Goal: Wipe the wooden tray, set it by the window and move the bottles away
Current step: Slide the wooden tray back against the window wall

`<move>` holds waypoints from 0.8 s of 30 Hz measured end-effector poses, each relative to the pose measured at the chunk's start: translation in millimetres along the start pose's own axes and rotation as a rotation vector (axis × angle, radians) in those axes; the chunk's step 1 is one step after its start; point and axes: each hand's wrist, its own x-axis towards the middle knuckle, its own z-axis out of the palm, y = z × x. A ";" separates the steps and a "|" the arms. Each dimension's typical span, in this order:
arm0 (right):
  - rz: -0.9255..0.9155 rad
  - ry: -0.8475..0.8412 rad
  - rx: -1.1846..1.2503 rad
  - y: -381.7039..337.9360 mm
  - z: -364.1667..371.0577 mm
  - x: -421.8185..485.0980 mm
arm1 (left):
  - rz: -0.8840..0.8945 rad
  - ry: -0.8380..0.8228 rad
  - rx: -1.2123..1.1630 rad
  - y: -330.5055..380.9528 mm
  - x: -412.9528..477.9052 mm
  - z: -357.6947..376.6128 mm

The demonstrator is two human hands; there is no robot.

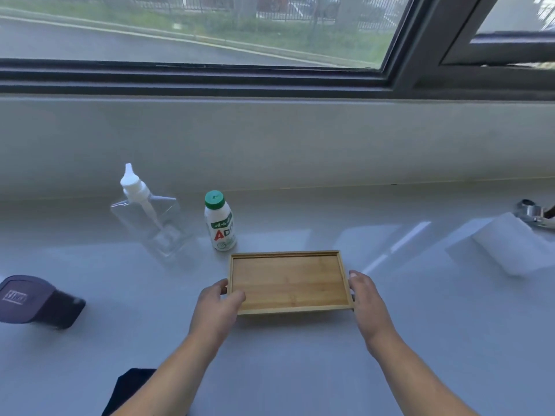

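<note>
Bamboo tray seen flat on grey counter, long axis running 9-to-3 o'clock, window at 12. Left hand clamped on tray's 9 o'clock end, thumb laid over rim. Right hand set against 3 o'clock end, fingers hidden beneath; grip could not be confirmed. Both hands judged equally near. Milk-drink bottle stood just beyond tray's 11 o'clock corner; clear pump bottle farther toward 10. Dark cloth cut off at 7 o'clock.
</note>
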 end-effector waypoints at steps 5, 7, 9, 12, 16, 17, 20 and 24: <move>-0.025 0.027 -0.020 -2.5 -12.6 15.0 | 0.027 -0.011 0.044 21.2 9.1 17.3; -0.028 0.035 -0.029 -6.4 -18.5 23.0 | 0.023 0.000 0.063 24.4 17.6 26.1; -0.031 0.038 -0.026 -9.7 -25.1 33.0 | 0.012 0.018 0.070 28.7 22.7 36.0; -0.055 0.032 -0.023 -16.8 -33.0 51.7 | 0.004 0.031 0.073 32.6 35.2 48.7; -0.068 0.029 -0.033 -26.0 -42.2 78.7 | -0.003 0.077 0.062 49.4 46.1 65.9; -0.074 0.022 -0.040 -29.4 -43.9 86.1 | -0.005 0.086 0.054 56.9 46.2 71.2; -0.077 0.002 -0.042 -40.5 -45.9 109.5 | 0.001 0.120 0.015 69.1 61.5 82.5; -0.079 -0.031 -0.043 -54.3 -44.3 139.6 | 0.010 0.165 0.017 83.8 86.6 93.6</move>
